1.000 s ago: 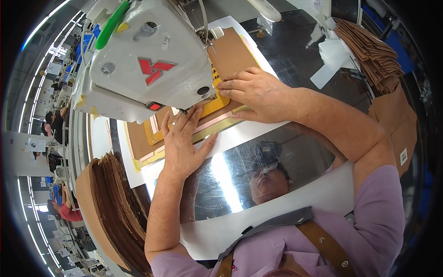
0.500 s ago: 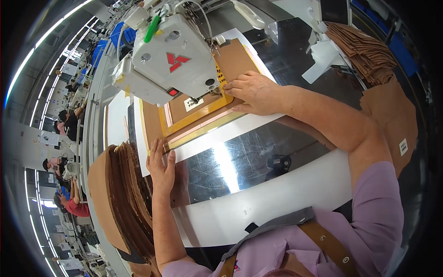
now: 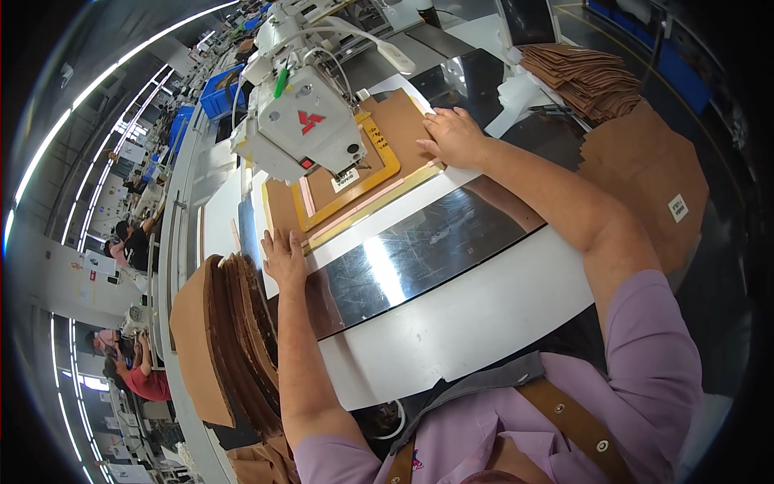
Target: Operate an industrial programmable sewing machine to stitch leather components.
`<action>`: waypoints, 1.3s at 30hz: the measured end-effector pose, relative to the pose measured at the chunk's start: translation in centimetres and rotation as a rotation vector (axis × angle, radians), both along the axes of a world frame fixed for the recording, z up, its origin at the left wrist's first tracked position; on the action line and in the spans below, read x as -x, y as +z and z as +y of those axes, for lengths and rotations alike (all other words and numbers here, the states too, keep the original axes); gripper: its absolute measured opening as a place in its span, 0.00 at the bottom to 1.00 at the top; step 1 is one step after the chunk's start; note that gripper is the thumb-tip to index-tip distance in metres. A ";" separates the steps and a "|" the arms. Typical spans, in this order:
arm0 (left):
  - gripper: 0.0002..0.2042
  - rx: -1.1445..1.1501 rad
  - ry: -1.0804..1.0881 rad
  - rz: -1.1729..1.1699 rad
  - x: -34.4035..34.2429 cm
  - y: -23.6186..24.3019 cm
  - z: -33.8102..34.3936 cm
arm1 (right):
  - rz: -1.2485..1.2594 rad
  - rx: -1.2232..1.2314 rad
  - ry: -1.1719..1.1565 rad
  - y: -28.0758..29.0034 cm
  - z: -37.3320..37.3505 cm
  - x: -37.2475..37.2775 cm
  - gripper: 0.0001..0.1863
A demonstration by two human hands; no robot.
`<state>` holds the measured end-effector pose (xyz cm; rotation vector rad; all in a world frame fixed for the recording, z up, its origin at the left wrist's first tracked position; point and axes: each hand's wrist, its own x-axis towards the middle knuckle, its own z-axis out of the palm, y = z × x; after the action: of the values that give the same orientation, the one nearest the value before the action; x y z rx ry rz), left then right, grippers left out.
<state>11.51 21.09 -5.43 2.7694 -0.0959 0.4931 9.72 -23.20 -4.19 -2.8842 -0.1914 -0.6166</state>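
My left hand (image 3: 285,258) lies flat, fingers spread, at the near left corner of a white sheet (image 3: 324,253). On that sheet rests a brown panel (image 3: 403,125) edged with pale tape strips. My right hand (image 3: 455,139) is open, its fingers resting along the panel's right side, apart from the yellow frame (image 3: 348,194). That frame lies on the panel around a white label (image 3: 345,179). A white sewing machine head (image 3: 300,121) stands over the frame's left part and hides its far left corner and the needle area.
A shiny metal plate (image 3: 403,250) lies nearer me, before a white table edge (image 3: 451,335). Stacked brown pieces (image 3: 193,347) stand by my left forearm. Another brown stack (image 3: 580,81) sits at far right, above a large brown piece (image 3: 645,169). A lamp arm (image 3: 395,56) hangs behind.
My right hand has left the yellow frame's corner and moved outward to the panel's right side. My left hand stays at the near left corner, its fingers more spread. The whole view has shifted.
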 end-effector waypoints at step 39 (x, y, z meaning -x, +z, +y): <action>0.09 -0.092 -0.832 -0.262 21.5 8.5 -26.2 | -0.332 -0.429 -0.389 13.2 -22.2 21.0 0.17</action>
<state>-9.97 -5.12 3.05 2.4179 -1.2789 0.6040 -11.31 -45.41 9.03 -2.3979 0.4181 -1.0545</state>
